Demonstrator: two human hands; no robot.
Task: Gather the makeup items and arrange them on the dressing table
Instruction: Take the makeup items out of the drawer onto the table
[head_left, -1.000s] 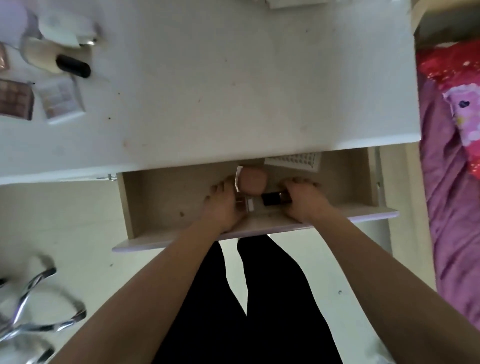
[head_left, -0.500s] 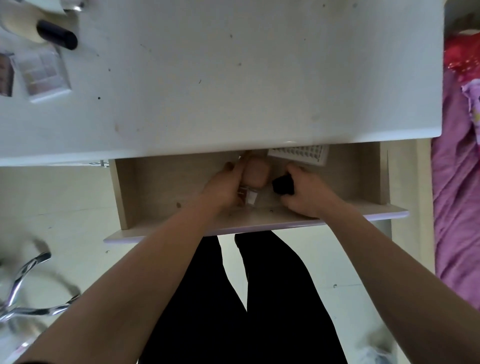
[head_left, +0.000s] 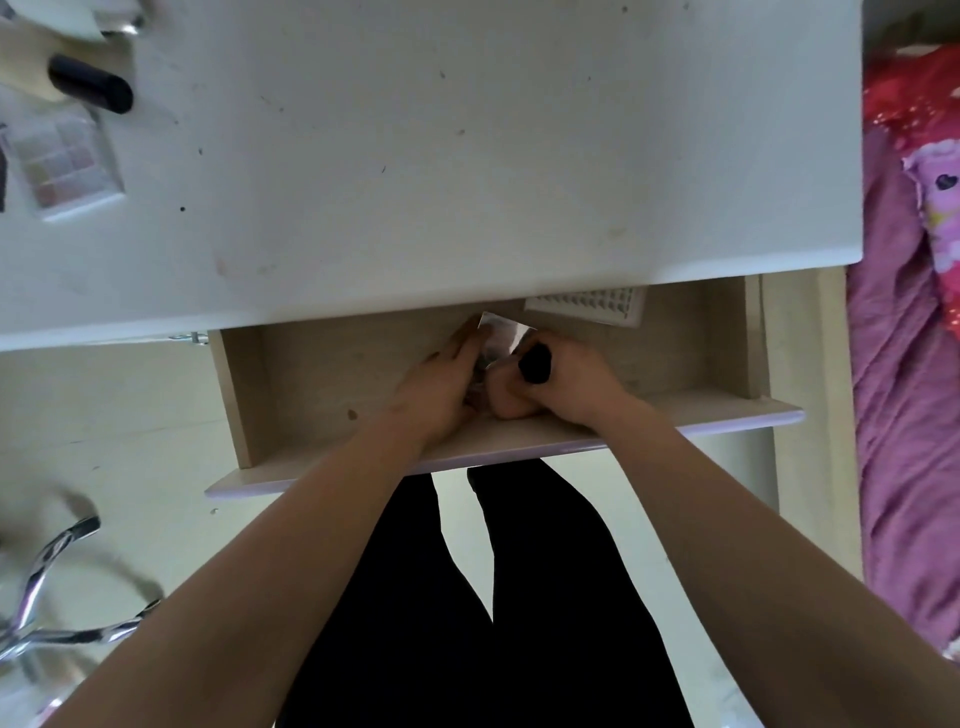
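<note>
Holding a black tube (head_left: 535, 364), right hand (head_left: 576, 387) rests inside the drawer (head_left: 322, 374).

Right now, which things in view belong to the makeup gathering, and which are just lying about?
Job: small black item in right hand; beige puff; clear packet; white dotted tray; open drawer; eyeshadow palette; black-capped tube; dressing table.
Lying about: chrome chair base; pink bedding.
</note>
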